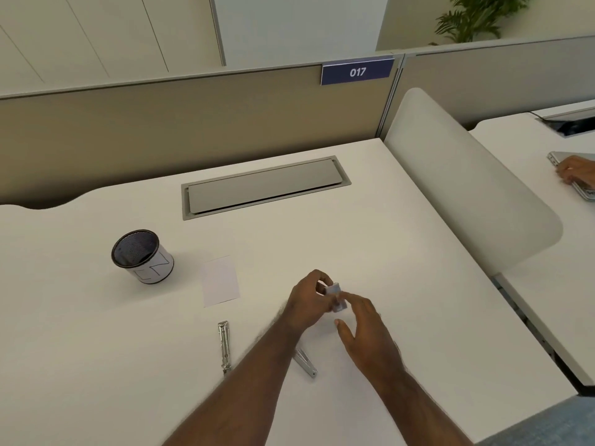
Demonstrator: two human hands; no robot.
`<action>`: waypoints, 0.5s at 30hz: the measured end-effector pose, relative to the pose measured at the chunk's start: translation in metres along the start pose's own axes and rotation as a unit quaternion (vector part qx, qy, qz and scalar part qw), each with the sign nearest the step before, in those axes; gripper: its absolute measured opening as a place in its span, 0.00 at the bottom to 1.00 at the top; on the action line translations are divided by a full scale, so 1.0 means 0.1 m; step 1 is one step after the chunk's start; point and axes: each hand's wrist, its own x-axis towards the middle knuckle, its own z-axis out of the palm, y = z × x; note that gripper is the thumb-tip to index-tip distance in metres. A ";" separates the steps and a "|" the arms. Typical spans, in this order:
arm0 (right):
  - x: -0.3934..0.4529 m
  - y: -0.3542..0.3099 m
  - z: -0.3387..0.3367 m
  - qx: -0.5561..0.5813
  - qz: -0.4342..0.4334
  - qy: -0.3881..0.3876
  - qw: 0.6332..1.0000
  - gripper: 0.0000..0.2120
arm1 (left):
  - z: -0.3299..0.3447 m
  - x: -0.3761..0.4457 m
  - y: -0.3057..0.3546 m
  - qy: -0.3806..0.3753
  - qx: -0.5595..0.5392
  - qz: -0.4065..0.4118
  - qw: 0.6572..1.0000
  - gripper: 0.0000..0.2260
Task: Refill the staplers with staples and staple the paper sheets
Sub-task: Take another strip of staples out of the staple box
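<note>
A small pale staple box [336, 297] is held above the white desk by my left hand [310, 300], whose fingers close around it. My right hand [365, 329] touches the box's near end with its fingertips, the thumb spread apart. One metal stapler [224, 346] lies flat on the desk to the left of my left forearm. A second metal stapler [306, 362] lies between my forearms, partly hidden by the left one. A small stack of white paper sheets [220, 281] lies left of my hands.
A black mesh cup [141, 255] wrapped in white paper stands at the left. A grey cable hatch [264, 188] is set into the desk farther back. A white divider panel [467, 188] borders the right edge; another person's hand [574, 170] rests on a laptop beyond it.
</note>
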 end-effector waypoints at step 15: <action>-0.20 -0.72 -0.22 0.083 -0.085 0.005 0.993 0.12 | -0.58 -0.81 0.11 -0.070 -0.361 -0.007 0.930 0.12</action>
